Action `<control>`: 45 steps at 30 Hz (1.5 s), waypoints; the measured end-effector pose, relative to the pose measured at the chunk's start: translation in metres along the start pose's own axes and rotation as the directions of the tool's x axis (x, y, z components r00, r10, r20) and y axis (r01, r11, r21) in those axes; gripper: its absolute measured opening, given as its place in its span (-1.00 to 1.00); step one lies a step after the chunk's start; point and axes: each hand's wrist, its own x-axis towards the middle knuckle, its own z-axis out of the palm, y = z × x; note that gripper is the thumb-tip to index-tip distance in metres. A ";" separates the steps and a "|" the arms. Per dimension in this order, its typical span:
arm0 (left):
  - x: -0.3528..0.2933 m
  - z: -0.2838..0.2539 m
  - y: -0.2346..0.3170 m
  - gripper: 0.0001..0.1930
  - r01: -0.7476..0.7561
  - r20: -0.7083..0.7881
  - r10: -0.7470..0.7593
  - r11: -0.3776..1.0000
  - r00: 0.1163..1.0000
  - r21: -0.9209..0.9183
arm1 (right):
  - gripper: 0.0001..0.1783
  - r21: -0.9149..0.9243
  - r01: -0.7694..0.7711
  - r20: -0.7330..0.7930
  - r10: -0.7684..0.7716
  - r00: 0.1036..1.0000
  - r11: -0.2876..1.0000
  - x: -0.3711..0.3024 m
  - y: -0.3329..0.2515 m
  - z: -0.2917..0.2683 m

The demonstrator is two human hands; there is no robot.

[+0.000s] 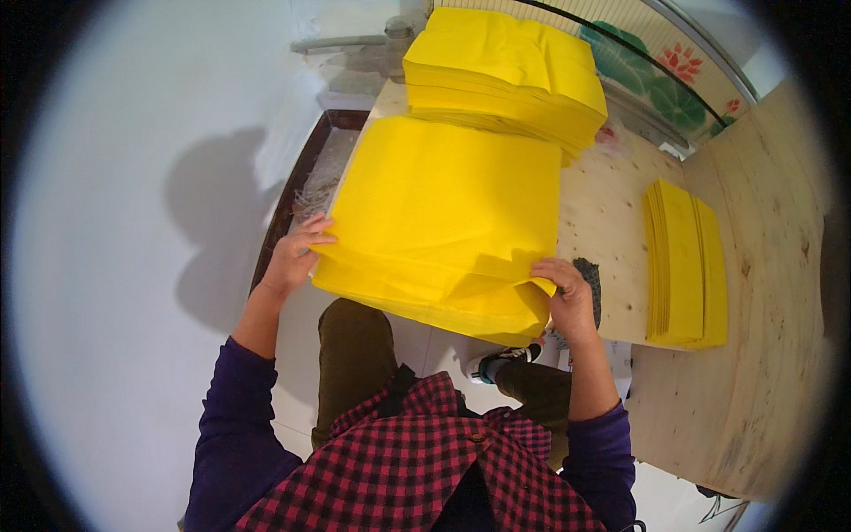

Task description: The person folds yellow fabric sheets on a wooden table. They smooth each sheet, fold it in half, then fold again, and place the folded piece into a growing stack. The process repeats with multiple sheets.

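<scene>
A large yellow sheet (443, 195), like paper or thin cloth, lies spread before me, its near part hanging over the table's front edge. My left hand (297, 253) pinches its left side near the front corner. At the right front corner my right hand (567, 293) grips the sheet, and the edge is folded up between thumb and fingers. Behind it rises a thick stack of folded yellow sheets (501, 53), touching or nearly touching the spread one. Whether more sheets lie under the spread one I cannot tell.
Folded yellow sheets (683, 266) lie in a bundle on the wooden table (607, 230) at right, beside an upright wooden panel (753, 257). A dark grey cloth-like thing (588, 282) sits by my right hand. A jar (399, 44) stands at the back left, near the white wall (133, 266).
</scene>
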 end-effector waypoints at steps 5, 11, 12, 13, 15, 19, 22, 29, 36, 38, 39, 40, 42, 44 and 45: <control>0.006 0.002 -0.002 -0.72 0.151 -0.033 -0.164 0.957 0.986 -0.249 | -0.84 0.149 -0.248 -0.059 0.259 0.964 0.957 0.003 -0.001 0.007; 0.013 0.000 0.002 -0.77 0.256 -0.030 -0.284 0.899 0.958 -0.355 | -0.83 0.214 -0.318 0.016 0.323 0.946 0.923 0.008 -0.011 0.002; 0.014 -0.001 0.004 -0.77 0.281 -0.018 -0.307 0.889 0.951 -0.361 | -0.83 0.175 -0.349 0.009 0.353 0.936 0.921 0.009 -0.011 0.002; 0.015 -0.002 0.005 -0.77 0.261 -0.025 -0.287 0.902 0.958 -0.344 | -0.83 0.166 -0.345 0.006 0.349 0.937 0.924 0.010 -0.011 0.002; 0.018 -0.005 0.009 -0.76 0.242 -0.017 -0.265 0.905 0.964 -0.351 | -0.82 0.179 -0.351 0.007 0.356 0.935 0.919 0.012 -0.010 0.002; 0.025 -0.004 0.013 -0.77 0.251 -0.044 -0.309 0.840 0.950 -0.481 | -0.81 0.244 -0.364 0.023 0.370 0.929 0.899 0.012 -0.002 0.004; 0.029 -0.002 0.013 -0.78 0.241 -0.067 -0.311 0.838 0.948 -0.489 | -0.81 0.306 -0.407 0.037 0.416 0.908 0.861 0.012 0.000 0.006; 0.031 0.005 0.016 -0.82 0.371 -0.090 -0.427 0.857 0.900 -0.358 | -0.81 0.066 -0.469 0.021 0.469 0.883 0.881 0.015 -0.003 0.001; 0.040 0.019 0.010 -0.81 0.411 -0.066 -0.465 0.833 0.883 -0.372 | -0.80 0.179 -0.446 -0.034 0.458 0.888 0.877 0.016 0.013 0.013; 0.040 0.021 0.006 -0.81 0.437 -0.083 -0.493 0.827 0.866 -0.354 | -0.80 0.197 -0.472 -0.044 0.489 0.871 0.859 0.014 0.016 0.014; 0.039 0.023 0.004 -0.80 0.434 -0.095 -0.488 0.836 0.868 -0.335 | -0.79 0.204 -0.461 -0.045 0.479 0.877 0.863 0.013 0.017 0.015; 0.039 0.023 0.002 -0.80 0.439 -0.092 -0.496 0.829 0.864 -0.345 | -0.79 0.238 -0.455 -0.045 0.478 0.877 0.858 0.012 0.017 0.015; 0.039 0.025 -0.001 -0.80 0.420 -0.089 -0.477 0.835 0.874 -0.354 | -0.79 0.282 -0.450 -0.047 0.480 0.876 0.847 0.011 0.017 0.016; 0.040 0.029 -0.001 -0.80 0.393 -0.153 -0.469 0.846 0.870 -0.360 | -0.79 0.337 -0.451 -0.039 0.490 0.871 0.827 0.011 0.015 0.016; 0.040 0.031 -0.001 -0.79 0.397 -0.170 -0.479 0.843 0.861 -0.364 | -0.79 0.262 -0.462 -0.057 0.491 0.869 0.847 0.012 0.014 0.016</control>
